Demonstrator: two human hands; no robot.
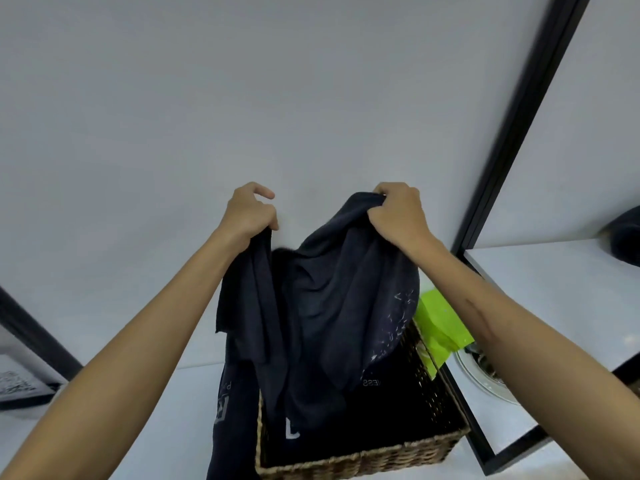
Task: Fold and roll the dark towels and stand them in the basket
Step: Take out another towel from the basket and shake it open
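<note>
I hold a dark navy towel (322,299) up in the air by its top edge. My left hand (250,211) pinches one corner and my right hand (398,211) grips the other, bunched. The cloth sags between them and hangs down into a woven wicker basket (363,460) on the white surface below. More dark fabric with pale printed marks (225,410) lies in the basket and drapes over its left rim. The basket's inside is dark and I cannot tell how much cloth it holds.
A plain white wall fills the upper view. A black frame (512,133) runs diagonally on the right, with a mirror panel beside the basket. A bright green bag (438,327) sits behind the basket's right side. Another dark bundle (627,237) lies at the far right.
</note>
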